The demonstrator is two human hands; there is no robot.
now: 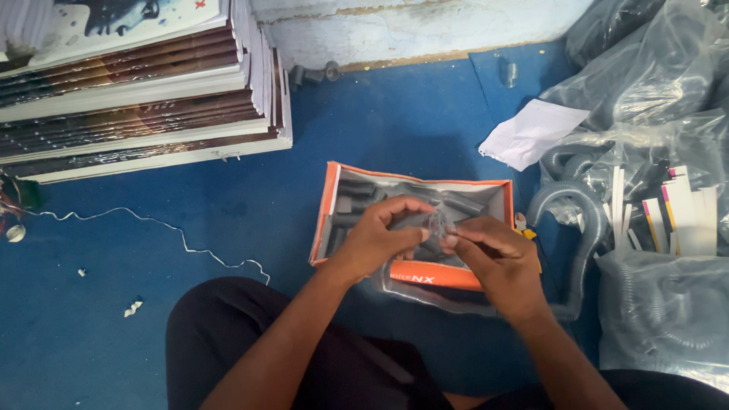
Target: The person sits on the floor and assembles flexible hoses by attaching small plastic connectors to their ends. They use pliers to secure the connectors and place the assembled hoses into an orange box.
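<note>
My left hand (377, 237) and my right hand (495, 262) meet over an open orange cardboard box (328, 205) on the blue floor. Both pinch the end of a clear ribbed hose (437, 223) between their fingertips. The hose loops down from my hands across the box's front edge. Inside the box lie several dark grey tube fittings (357, 190). My black-trousered knees (228, 334) fill the bottom of the view.
A tall stack of flat printed boards (137, 91) stands at the upper left. Clear plastic bags of grey ribbed hoses (653, 152) pile up on the right, with a crumpled white paper (531, 133) beside them. A thin white string (152, 224) trails across the floor at left.
</note>
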